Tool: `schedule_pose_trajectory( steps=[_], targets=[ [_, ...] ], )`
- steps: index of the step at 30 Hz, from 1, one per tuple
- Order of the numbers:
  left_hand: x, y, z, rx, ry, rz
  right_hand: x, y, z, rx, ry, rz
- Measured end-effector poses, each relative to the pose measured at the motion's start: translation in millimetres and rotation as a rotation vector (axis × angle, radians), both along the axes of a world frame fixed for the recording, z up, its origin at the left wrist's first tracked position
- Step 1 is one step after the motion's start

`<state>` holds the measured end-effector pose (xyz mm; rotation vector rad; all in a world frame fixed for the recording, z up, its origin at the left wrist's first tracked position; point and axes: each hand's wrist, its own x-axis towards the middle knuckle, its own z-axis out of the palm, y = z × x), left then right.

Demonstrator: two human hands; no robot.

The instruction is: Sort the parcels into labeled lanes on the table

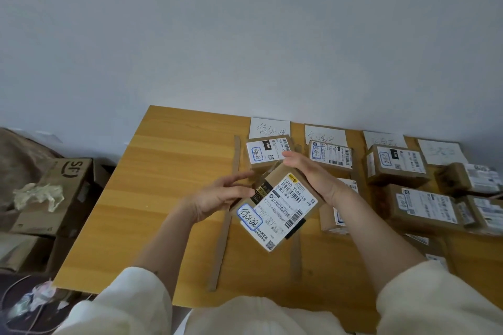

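A small cardboard parcel with a white shipping label and a blue-framed handwritten sticker is held tilted above the wooden table. My right hand grips its far right side. My left hand holds its left edge, fingers partly spread. Cardboard strips mark lanes on the table. Handwritten paper lane labels lie along the back edge. One parcel lies in the leftmost lane just behind the held one; another lies in the second lane.
Several more labelled parcels crowd the right part of the table. An open cardboard carton with crumpled paper stands on the floor at left. The white wall runs behind the table.
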<state>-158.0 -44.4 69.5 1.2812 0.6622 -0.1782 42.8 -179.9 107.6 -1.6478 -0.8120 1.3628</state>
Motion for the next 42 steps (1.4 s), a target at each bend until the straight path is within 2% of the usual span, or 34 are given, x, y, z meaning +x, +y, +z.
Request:
schedule_pose_trajectory(
  steps=[4, 7, 10, 13, 18, 23, 29, 34, 42],
  targets=[
    [1.4, -9.8, -7.8, 0.01, 0.034, 0.015, 4.9, 4.9, -6.3, -0.077, -0.141, 0.019],
    [2.2, -15.2, -13.3, 0.001, 0.049, 0.144, 6.8, 4.1, -12.4, -0.08, -0.242, -0.21],
    [3.5, -20.3, -20.1, -0.052, 0.057, 0.291, 4.6, -3.6, -25.4, -0.121, -0.158, -0.345],
    [5.6, -24.9, -23.3, -0.142, 0.044, 0.386, -6.4, -14.8, -40.6, -0.201, -0.062, -0.292],
    [6.3, -29.5, -32.6, -0.192, 0.052, 0.386, -20.9, -23.5, -57.4, -0.219, 0.108, -0.28],
    [5.9, -32.3, -39.9, -0.191, 0.07, 0.376, -24.7, -27.3, -60.3, -0.218, 0.148, -0.317],
    [3.2, -29.8, -51.5, -0.01, 0.201, 0.431, -36.0, -31.9, -81.0, -0.394, 0.101, -0.323],
    [8.0, -32.3, -53.5, 0.021, 0.293, 0.463, -46.7, -24.4, -91.9, -0.504, 0.11, -0.34],
    [14.9, -35.3, -57.2, 0.048, 0.289, 0.427, -52.8, -10.5, -94.7, -0.48, 0.086, -0.412]
  ],
)
